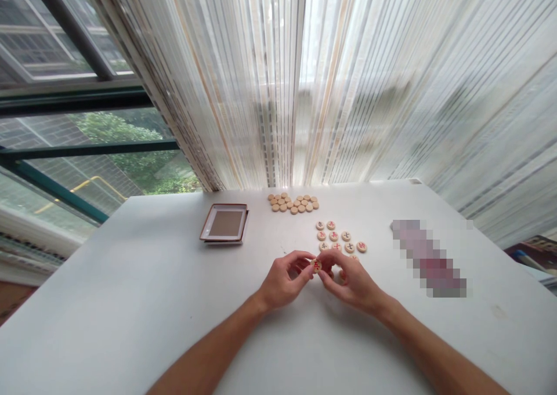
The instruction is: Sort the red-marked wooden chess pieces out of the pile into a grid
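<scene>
My left hand point(285, 280) and my right hand point(350, 279) meet over the white table point(130, 302), fingers pinched together on one round wooden chess piece point(316, 265) with a red character. Just beyond my hands lie several face-up pieces point(340, 236) with red or dark characters. Farther back is a cluster of several face-down pieces point(294, 203). Some pieces under my right hand are partly hidden.
A shallow brown-rimmed box tray point(225, 223) sits at the left back of the table. A blurred-out long object point(429, 258) lies at the right. Striped sheer curtains point(348, 82) hang behind the table; a window is at the left.
</scene>
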The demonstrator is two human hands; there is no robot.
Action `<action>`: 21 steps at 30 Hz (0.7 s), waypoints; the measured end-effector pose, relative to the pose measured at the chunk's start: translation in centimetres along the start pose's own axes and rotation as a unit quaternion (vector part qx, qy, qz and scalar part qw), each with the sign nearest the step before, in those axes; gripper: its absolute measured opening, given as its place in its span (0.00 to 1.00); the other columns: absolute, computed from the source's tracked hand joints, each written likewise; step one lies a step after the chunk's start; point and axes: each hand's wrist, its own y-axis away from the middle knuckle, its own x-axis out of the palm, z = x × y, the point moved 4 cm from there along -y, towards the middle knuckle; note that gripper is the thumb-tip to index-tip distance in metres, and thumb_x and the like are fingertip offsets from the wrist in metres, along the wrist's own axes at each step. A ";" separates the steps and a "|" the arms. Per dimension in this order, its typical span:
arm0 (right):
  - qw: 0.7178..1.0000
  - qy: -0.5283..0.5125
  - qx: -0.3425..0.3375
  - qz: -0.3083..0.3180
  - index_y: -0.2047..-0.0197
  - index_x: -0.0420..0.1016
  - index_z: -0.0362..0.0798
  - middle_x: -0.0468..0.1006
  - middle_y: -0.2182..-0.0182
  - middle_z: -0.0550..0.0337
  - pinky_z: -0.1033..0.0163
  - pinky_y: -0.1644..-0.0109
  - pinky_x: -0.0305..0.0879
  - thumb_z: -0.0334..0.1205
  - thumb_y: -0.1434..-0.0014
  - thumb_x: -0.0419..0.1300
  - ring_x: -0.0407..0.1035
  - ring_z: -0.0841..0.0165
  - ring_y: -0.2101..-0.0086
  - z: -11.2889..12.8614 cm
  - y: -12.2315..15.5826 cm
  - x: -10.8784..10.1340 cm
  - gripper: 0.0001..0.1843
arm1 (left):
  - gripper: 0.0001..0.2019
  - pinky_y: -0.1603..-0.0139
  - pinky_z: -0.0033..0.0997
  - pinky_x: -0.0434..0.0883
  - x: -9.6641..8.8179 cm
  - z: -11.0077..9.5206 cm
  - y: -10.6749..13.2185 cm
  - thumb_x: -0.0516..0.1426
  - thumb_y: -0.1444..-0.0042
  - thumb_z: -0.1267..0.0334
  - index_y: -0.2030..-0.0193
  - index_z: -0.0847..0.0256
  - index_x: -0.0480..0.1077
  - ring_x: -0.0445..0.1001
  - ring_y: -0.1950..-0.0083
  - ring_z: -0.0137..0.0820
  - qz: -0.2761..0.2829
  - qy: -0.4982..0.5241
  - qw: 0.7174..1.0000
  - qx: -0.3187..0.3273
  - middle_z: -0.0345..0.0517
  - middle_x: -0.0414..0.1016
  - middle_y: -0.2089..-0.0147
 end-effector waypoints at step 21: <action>1.000 -0.016 -0.017 0.015 0.54 0.68 0.50 0.74 0.69 0.61 0.63 0.63 0.68 0.34 0.38 0.58 0.68 0.69 0.69 -0.7 0.2 0.9 0.08 | 0.15 0.60 0.32 0.76 -0.1 0.8 -0.2 0.61 0.41 0.55 0.54 0.64 0.72 0.79 0.65 0.33 -0.003 0.017 1.000 -0.026 0.50 0.80 0.64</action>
